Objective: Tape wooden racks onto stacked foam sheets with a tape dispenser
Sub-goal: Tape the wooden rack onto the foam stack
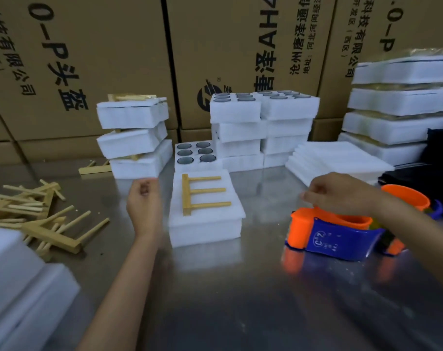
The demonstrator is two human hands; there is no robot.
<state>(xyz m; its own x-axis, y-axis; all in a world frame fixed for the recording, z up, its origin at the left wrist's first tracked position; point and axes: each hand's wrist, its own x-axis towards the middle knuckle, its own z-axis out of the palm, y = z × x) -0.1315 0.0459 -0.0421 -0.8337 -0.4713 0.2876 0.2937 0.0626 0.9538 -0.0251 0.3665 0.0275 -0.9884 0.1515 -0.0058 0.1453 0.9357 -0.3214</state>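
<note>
A wooden rack (202, 193) with three prongs lies flat on top of a white foam stack (206, 224) in the middle of the metal table. To the stack's left hovers my left hand (143, 201), fingers loosely curled, holding nothing. My right hand (339, 192) reaches over the orange and blue tape dispenser (342, 231) on the right, fingertips pinched at its front top edge; any tape there is too faint to make out.
Loose wooden racks (40, 219) lie piled at the left. Finished foam stacks (135, 138) stand behind, foam blocks with round holes (261, 122) at the centre back, flat foam sheets (337, 160) and more stacks (397, 105) at right. Cardboard boxes (101, 59) wall the back.
</note>
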